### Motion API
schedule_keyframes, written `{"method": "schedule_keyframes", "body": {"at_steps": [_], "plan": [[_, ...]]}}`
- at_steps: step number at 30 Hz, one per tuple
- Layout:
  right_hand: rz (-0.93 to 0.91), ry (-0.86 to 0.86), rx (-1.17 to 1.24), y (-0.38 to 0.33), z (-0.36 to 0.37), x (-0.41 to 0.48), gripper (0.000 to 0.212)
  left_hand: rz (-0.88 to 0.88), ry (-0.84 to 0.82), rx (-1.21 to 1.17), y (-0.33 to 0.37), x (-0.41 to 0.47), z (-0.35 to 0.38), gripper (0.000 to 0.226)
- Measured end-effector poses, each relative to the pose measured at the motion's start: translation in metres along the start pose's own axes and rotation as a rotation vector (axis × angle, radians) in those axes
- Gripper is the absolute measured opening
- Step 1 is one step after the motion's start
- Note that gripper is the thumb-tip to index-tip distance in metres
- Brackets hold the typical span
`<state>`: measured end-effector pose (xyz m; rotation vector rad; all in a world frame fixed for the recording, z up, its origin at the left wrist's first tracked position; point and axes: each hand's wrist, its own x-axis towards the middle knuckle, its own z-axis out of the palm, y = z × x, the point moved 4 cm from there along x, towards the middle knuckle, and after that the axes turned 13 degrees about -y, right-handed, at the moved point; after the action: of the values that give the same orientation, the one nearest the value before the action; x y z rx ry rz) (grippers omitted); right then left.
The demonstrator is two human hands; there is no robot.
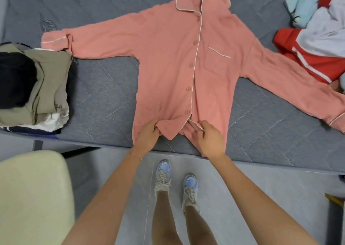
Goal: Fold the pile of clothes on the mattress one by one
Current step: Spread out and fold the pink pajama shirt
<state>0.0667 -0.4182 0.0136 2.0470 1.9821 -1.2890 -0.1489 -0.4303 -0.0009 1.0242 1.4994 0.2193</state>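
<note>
**Pink pyjama shirt spread flat, hem in both hands: pre-fold stage**

Obs., left to right. At the left edge of the mattress [104, 88] sits a stack of folded clothes [46, 88]: an olive piece, something black on top, white and navy beneath. Mid-mattress lies the pink pyjama shirt [168, 58], front up and buttoned. Its collar points to the far edge, its hem is at the near edge, and its sleeves reach out to either side. The left cuff touches the stack.

The left hand [147, 134] pinches the hem of the button-side panel, fingers curled into a bunch of cloth. The right hand [209, 138] pinches the hem of the pocket-side panel, just beside the placket. The hem is puckered between the two grips.

By the right edge is the unfolded pile [317, 39]: a red-and-white garment and a pale blue bird-print one. The right sleeve runs close beneath it.

Judgement: the step looks like straightening the hem, with no fold made yet. Next move probably calls for tugging the hem taut toward the near edge, letting go, then bringing in a sleeve and side panel. The right sleeve may need lifting away from the red garment.

Surroundings: grey quilted mattress on a low frame. A cream chair [33, 198] stands near left, on a pale grey tiled floor [261, 188]. The person wears blue trainers [163, 175].
</note>
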Motion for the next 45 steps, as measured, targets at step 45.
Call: {"method": "schedule_keyframes", "body": {"at_steps": [45], "plan": [[-0.058, -0.03, -0.003, 0.039, 0.016, -0.021, 0.036, 0.168, -0.022, 0.753, -0.006, 0.0, 0.063, 0.038]]}}
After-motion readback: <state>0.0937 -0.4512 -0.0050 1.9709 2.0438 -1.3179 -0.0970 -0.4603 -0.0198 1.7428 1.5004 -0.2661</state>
